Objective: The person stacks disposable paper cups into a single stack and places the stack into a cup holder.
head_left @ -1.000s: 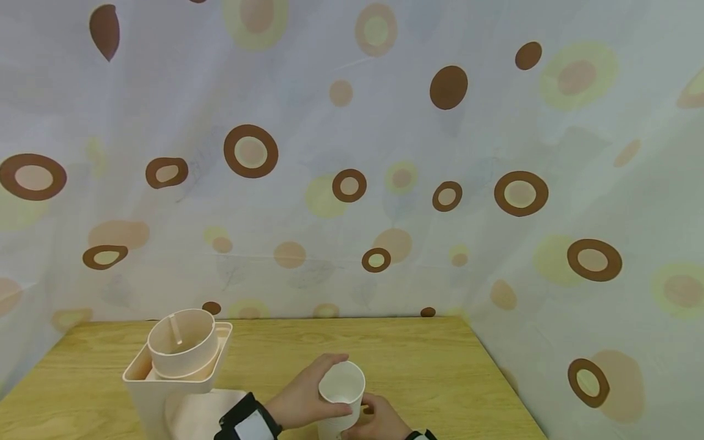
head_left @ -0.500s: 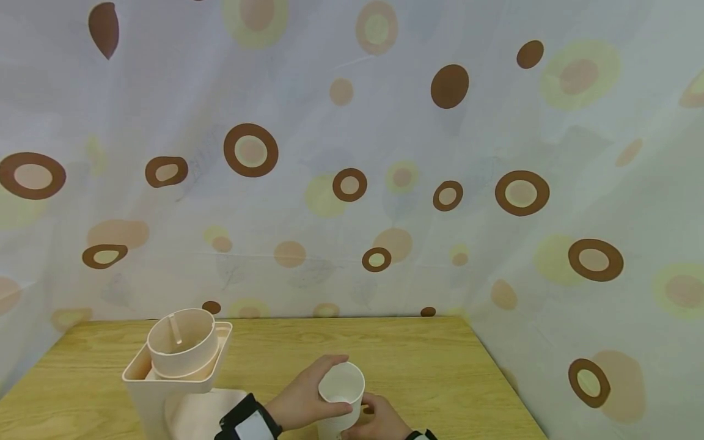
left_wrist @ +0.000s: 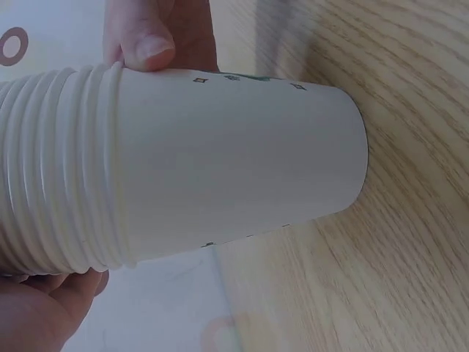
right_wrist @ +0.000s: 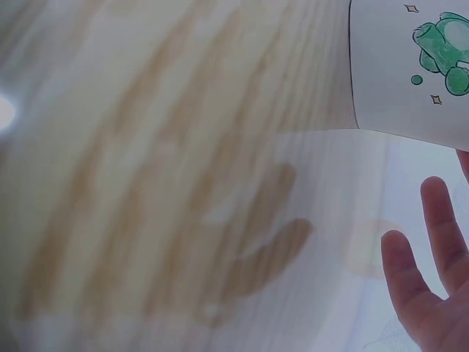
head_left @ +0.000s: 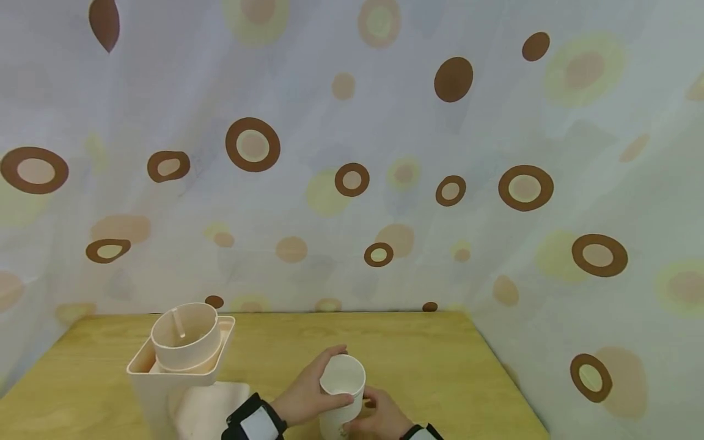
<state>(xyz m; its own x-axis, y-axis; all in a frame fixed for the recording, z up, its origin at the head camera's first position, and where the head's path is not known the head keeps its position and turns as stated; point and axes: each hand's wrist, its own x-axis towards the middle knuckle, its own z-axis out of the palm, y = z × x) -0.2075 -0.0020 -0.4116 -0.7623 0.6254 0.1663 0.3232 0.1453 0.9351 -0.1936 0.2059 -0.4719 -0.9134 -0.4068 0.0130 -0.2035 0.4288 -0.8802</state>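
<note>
A nested stack of white paper cups (head_left: pixel 343 376) stands tilted between my hands at the lower middle of the head view. My left hand (head_left: pixel 305 394) grips the upper part, thumb in front and fingers behind. Lower down on the right, my right hand (head_left: pixel 382 417) holds the stack's side. The left wrist view shows the stacked rims (left_wrist: pixel 62 172) and the outermost cup (left_wrist: pixel 242 154), with my right thumb (left_wrist: pixel 150 48) pressed just below its rim. In the right wrist view a green printed figure (right_wrist: pixel 447 55) marks the cup, and two fingers stretch out below it.
A pale pink stand (head_left: pixel 170 388) with a round open container (head_left: pixel 186 336) on top is at the left of the wooden table (head_left: pixel 423 366). A whitish base (head_left: pixel 211 406) lies beside it. Behind hangs a patterned curtain (head_left: pixel 308 91).
The head view has tipped down a little, so the whole scene sits slightly higher. Both hands stay on the stack of cups in nearly the same pose.
</note>
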